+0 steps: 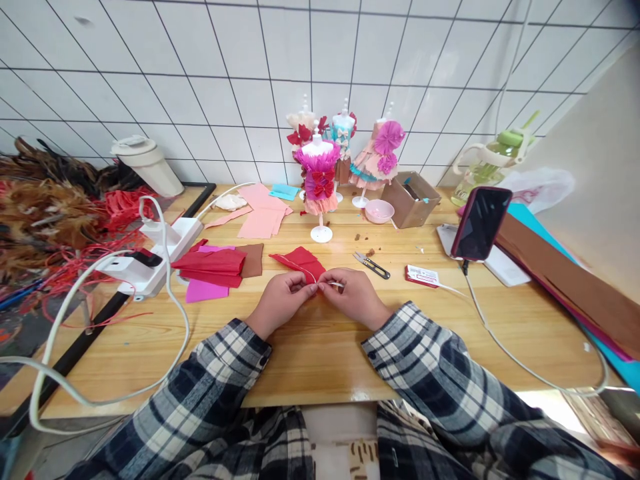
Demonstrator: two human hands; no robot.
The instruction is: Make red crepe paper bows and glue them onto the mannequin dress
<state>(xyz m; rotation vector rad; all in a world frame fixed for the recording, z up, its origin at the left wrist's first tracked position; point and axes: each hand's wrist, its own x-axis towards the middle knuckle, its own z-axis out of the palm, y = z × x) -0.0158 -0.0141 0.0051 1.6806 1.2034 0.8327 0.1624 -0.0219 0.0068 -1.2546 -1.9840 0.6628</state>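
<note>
My left hand [284, 299] is closed in a pinch at the near edge of a red crepe paper piece [304, 261]. A thin white string [295, 265] runs along the paper towards my fingertips. My right hand [353, 295] pinches right beside the left, fingertips almost touching, with a bit of white string showing between its fingers. Exactly how string and paper meet under the fingertips is hidden. Thread snips [373, 265] lie right of the paper. Further right is a small red-and-white packet [423, 275] with a white strand coming out of it.
Several small dress forms in paper dresses, one in magenta [320, 180], stand behind. A pink bowl [379, 211] and brown box [411, 200] are beside them. Left are folded red paper [213, 267], pink sheets [263, 210] and a power strip [170, 250]; right, a propped phone [481, 223] with cable.
</note>
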